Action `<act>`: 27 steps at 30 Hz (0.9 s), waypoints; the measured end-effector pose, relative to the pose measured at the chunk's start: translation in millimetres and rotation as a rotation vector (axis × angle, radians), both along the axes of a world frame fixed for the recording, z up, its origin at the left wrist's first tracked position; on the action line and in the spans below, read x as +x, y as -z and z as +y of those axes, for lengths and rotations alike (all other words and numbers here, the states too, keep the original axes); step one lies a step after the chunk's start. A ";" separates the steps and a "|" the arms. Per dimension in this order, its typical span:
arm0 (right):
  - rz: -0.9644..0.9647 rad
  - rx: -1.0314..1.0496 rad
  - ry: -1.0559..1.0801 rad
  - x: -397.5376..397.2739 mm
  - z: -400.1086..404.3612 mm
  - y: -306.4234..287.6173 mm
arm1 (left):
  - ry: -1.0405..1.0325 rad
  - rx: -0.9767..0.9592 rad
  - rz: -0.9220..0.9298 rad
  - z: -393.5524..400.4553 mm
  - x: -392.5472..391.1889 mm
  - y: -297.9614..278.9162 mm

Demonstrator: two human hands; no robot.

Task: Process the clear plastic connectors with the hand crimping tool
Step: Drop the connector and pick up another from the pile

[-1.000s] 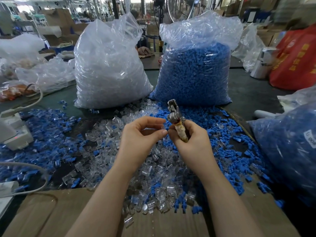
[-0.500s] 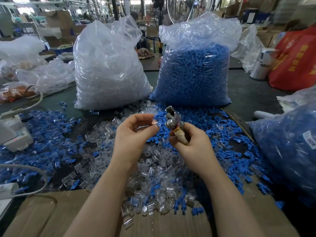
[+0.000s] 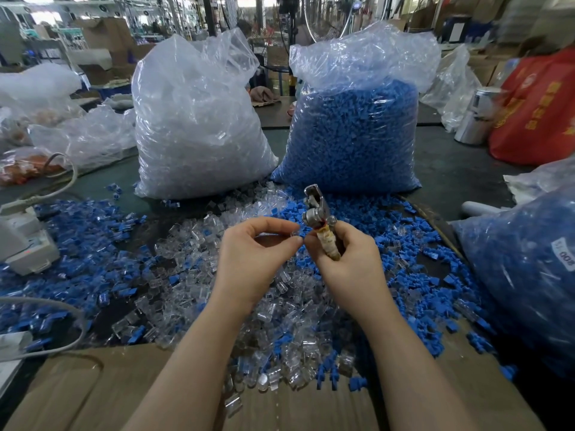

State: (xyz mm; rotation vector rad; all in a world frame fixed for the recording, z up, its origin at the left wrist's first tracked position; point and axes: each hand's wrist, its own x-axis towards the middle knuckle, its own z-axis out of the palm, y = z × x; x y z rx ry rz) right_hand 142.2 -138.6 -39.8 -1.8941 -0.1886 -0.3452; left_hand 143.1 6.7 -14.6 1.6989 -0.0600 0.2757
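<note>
My right hand (image 3: 351, 262) grips the hand crimping tool (image 3: 317, 217) by its tape-wrapped handle, with the metal head pointing up and away from me. My left hand (image 3: 252, 259) pinches a small clear plastic connector (image 3: 294, 235) between thumb and fingertips, right beside the tool's handle and touching my right fingertips. Under both hands lies a loose pile of clear connectors (image 3: 280, 321) mixed with blue plastic pieces (image 3: 401, 269).
Behind the pile stand a big bag of clear connectors (image 3: 199, 126) and a big bag of blue pieces (image 3: 354, 132). Another blue-filled bag (image 3: 525, 275) sits at the right. A white power strip (image 3: 25, 244) with cables lies left. Cardboard (image 3: 93, 390) covers the near edge.
My left hand moved apart from the tool, then came back beside it with the clear connector. The tool tilted slightly and now points up again.
</note>
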 end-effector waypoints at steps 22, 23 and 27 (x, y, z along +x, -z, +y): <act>0.071 -0.270 -0.040 -3.2 -8.9 -2.3 | 0.070 -0.204 -0.100 12.2 3.5 -1.2; 0.076 -0.280 -0.049 -3.4 -8.1 -2.4 | 0.081 -0.210 -0.103 12.1 3.5 -1.3; 0.077 -0.287 -0.070 -2.0 -8.4 -1.9 | 0.114 -0.237 -0.103 12.8 4.2 -1.9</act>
